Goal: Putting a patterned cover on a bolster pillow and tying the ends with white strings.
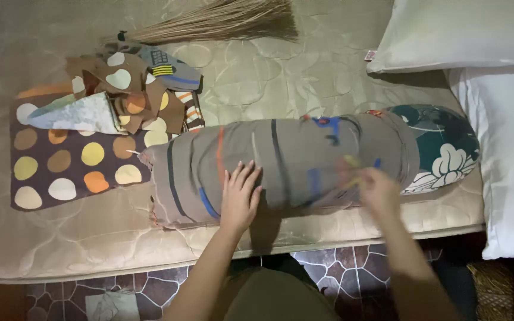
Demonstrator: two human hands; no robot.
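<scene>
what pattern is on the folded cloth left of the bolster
Dark brown with cream, yellow and orange polka dots; clearest in the head view.

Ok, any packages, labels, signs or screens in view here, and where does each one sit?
Label: a small tag, red and white, at the corner of the pale pillow, top right on the mattress; too small to tell more.
No packages, signs or screens show.
</scene>
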